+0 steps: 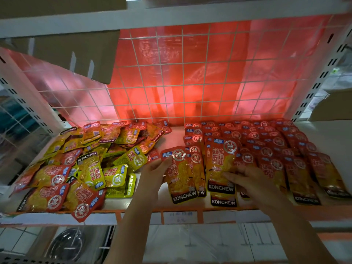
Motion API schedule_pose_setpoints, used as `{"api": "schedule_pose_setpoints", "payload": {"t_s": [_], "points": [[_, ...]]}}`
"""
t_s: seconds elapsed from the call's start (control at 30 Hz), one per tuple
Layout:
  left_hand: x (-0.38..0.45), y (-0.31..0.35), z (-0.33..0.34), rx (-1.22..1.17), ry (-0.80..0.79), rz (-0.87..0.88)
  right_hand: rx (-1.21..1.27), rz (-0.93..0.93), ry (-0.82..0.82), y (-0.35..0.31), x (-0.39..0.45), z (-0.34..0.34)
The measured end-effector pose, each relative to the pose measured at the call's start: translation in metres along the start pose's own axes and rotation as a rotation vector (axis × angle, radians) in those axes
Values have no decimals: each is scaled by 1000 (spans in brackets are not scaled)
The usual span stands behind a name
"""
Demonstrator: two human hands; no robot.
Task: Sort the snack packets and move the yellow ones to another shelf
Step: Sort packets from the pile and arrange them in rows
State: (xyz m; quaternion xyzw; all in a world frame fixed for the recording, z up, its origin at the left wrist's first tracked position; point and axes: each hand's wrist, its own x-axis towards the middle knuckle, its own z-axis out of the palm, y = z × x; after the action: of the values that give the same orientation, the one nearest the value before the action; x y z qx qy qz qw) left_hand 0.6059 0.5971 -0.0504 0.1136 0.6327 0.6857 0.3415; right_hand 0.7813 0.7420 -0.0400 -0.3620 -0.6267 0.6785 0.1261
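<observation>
The sorting looks roughly half done. Red packets [266,149] lie in neat overlapping rows over the right half of the shelf [171,138], back to front edge. A mixed heap [85,164] of yellow and red packets still covers the left half, so the yellow packets [116,176] have not yet gone to another shelf. The left hand [152,174] pinches a red packet [179,172] near the front edge, thumb on its top corner. The right hand [247,178] rests with fingers spread flat on the neighbouring row.
</observation>
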Motion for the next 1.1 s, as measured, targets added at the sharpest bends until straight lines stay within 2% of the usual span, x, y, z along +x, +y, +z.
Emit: {"api": "schedule_pose_setpoints", "payload": {"t_s": [0.23,0.4,0.53,0.6,0.7,0.87,1.1], "points": [[7,-6,11,84,-29,-10,-207,-45,66,2,-1,-10],[13,-12,19,303,23,35,-313,-55,48,4,2,-7],[14,-13,27,357,23,69,-371,-60,43,7,7,-9],[17,-18,26,532,30,147,-407,-61,28,8,8,-9],[24,-25,23,708,63,218,-401,-67,14,8,12,-8],[27,-32,23,727,106,239,-416,-97,19,9,15,-7],[31,-34,28,924,83,333,-461,-95,45,13,19,-6]]}}
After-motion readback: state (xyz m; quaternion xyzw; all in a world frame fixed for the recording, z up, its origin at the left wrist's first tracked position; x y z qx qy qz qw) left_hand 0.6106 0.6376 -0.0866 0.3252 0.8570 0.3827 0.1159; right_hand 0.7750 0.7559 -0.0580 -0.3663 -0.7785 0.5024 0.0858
